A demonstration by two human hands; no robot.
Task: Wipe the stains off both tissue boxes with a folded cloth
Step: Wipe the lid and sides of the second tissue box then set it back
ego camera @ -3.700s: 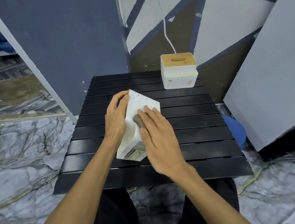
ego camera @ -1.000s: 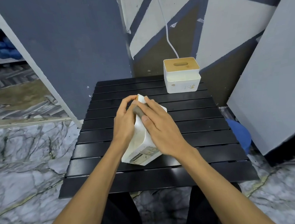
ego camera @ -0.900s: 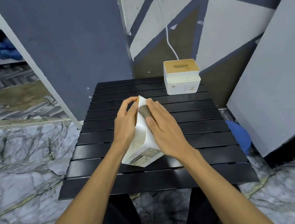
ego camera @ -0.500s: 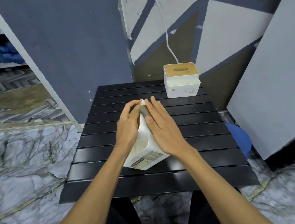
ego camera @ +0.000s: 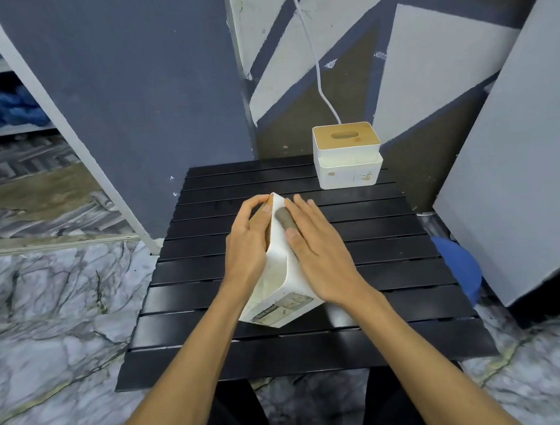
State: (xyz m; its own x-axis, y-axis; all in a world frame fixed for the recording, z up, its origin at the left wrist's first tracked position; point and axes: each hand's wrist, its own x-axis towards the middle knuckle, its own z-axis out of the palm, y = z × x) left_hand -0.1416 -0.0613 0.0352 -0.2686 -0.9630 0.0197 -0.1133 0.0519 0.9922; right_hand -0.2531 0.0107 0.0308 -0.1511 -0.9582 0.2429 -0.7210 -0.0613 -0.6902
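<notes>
A white tissue box (ego camera: 279, 279) stands tipped on its end in the middle of the black slatted table (ego camera: 393, 270), with brown specks on its side and worn labels on its underside. My left hand (ego camera: 249, 240) grips the box's wooden-lid side, fingers curled over the top edge. With straight fingers my right hand (ego camera: 317, 253) presses a folded grey-brown cloth (ego camera: 285, 218) flat against the box's right face near the top. A second white tissue box (ego camera: 348, 155) with a wooden lid stands upright at the table's far right, small stains on its front.
A dark blue panel (ego camera: 135, 99) leans at the table's left rear and a grey board (ego camera: 516, 173) at its right. A white cable (ego camera: 315, 58) hangs down behind the far box. A blue object (ego camera: 460, 265) lies on the marble floor to the right.
My right hand with the cloth has slid from the middle of the box's face up to its top edge and rubs there. The box has turned more edge-on towards me.
</notes>
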